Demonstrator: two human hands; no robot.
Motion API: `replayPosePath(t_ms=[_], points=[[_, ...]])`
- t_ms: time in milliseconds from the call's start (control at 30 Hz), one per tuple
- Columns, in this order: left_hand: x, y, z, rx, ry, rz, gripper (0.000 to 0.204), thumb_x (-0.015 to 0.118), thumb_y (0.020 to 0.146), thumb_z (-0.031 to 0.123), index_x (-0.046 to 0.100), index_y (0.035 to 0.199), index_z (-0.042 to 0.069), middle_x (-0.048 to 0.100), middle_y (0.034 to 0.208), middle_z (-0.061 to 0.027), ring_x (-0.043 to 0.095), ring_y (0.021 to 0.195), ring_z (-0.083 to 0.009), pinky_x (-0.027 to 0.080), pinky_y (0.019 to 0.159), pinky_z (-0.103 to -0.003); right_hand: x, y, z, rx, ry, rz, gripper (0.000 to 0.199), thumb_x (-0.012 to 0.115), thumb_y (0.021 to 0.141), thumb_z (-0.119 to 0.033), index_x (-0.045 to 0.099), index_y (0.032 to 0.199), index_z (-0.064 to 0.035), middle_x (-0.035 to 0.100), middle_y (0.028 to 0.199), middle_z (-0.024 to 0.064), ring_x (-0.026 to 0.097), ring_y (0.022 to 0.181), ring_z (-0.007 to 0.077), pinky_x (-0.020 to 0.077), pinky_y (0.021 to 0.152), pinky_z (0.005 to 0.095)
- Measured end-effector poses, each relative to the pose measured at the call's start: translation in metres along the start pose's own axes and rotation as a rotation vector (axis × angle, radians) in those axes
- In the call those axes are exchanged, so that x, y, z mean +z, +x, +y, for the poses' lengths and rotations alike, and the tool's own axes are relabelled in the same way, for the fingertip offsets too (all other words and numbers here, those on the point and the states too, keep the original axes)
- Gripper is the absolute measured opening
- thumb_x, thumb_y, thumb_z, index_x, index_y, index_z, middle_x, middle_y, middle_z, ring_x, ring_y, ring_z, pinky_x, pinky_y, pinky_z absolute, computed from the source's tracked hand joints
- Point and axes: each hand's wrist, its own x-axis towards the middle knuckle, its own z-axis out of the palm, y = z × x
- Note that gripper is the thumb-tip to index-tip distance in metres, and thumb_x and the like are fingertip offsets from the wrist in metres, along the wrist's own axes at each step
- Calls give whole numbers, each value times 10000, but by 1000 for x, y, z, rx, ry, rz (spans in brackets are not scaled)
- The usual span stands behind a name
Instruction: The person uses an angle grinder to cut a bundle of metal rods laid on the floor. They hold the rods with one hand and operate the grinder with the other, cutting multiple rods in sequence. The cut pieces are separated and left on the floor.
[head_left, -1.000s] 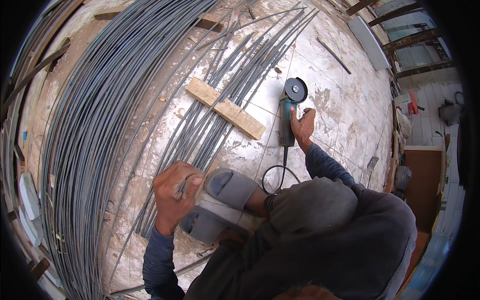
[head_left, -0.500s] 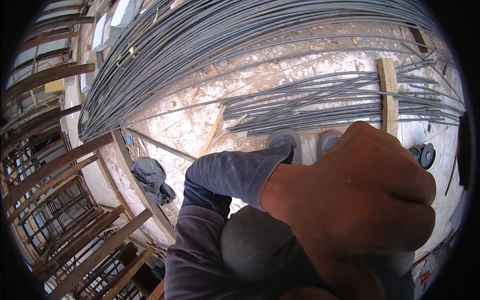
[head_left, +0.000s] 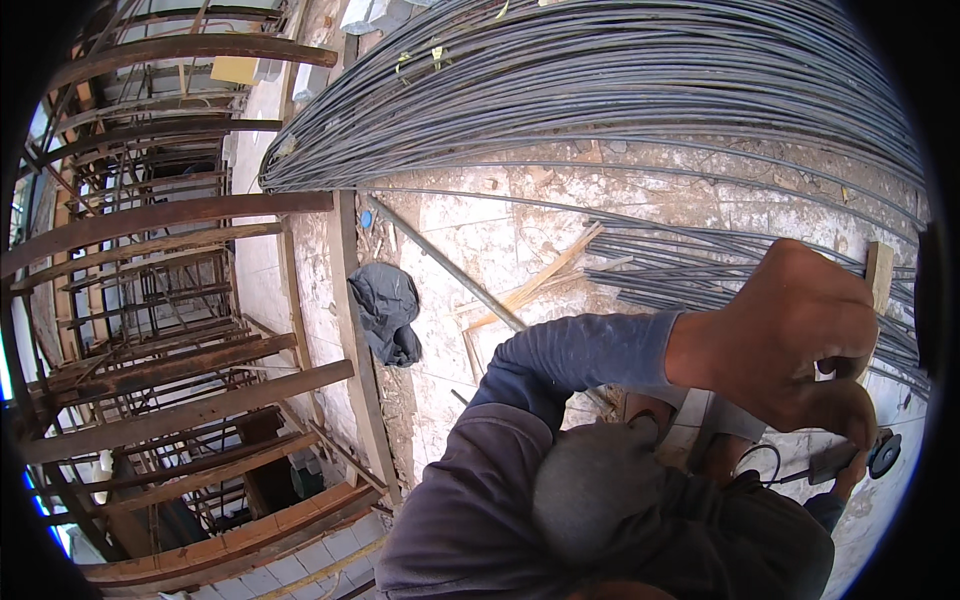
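My left hand is raised close in front of me, its fingers curled and the thumb bent toward them. Anything inside that curl is hidden. Lower at the right, my right hand is closed around an angle grinder, partly covered by the left hand above it. The grinder's round dark disc points away to the right, and a black cable loops from its body. Behind my left hand lie short cut steel bars on the floor, with a wooden block across them.
A large bundle of long steel bars curves across the far side. Left of me are a black plastic bag, a metal pipe and thin wooden strips. Timber beams and scaffolding stand beyond the floor's left edge.
My view has swung left, showing more scaffolding. My left hand has moved away from the camera, its fist looser. My right hand on the angle grinder has come into sight.
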Motion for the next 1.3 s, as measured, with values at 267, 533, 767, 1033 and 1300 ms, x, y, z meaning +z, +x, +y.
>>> replayPosePath(t_ms=[267,533,767,1033,1300], points=[[12,-41,-39,-317,126,-525,471,670,929,407,545,655,45,430,542,-97,457,450,-260,360,449,-364,-4,-38,-96,98,328,-20,351,590,948,-352,626,1096,-35,620,906,54,627,822,168,532,755,308],[82,-117,-75,-961,-145,-697,541,714,912,389,537,1245,2,674,1011,-129,643,840,-165,522,690,-301,140,-128,-309,-53,538,-305,438,741,820,-252,575,1101,41,664,865,108,667,707,196,574,651,314],[91,-145,-77,-1455,-683,-576,668,763,881,309,422,1357,-11,602,1215,-150,613,1129,-248,500,972,-406,226,-167,-299,111,599,-705,411,764,801,-227,613,1097,15,608,892,60,611,746,135,528,633,283],[70,-155,-75,-1384,-680,-547,640,815,814,223,459,1291,-11,612,1156,-123,626,1062,-226,515,920,-381,239,-185,-310,110,597,-951,538,642,946,-388,546,1276,27,665,1036,141,681,876,194,577,773,333],[99,-146,-68,-1015,233,-509,865,847,760,315,327,1313,-99,603,1076,-222,646,978,-313,505,862,-415,234,-193,-320,-65,391,-599,670,667,916,-523,530,1277,24,614,1084,99,604,1014,167,519,862,323]])
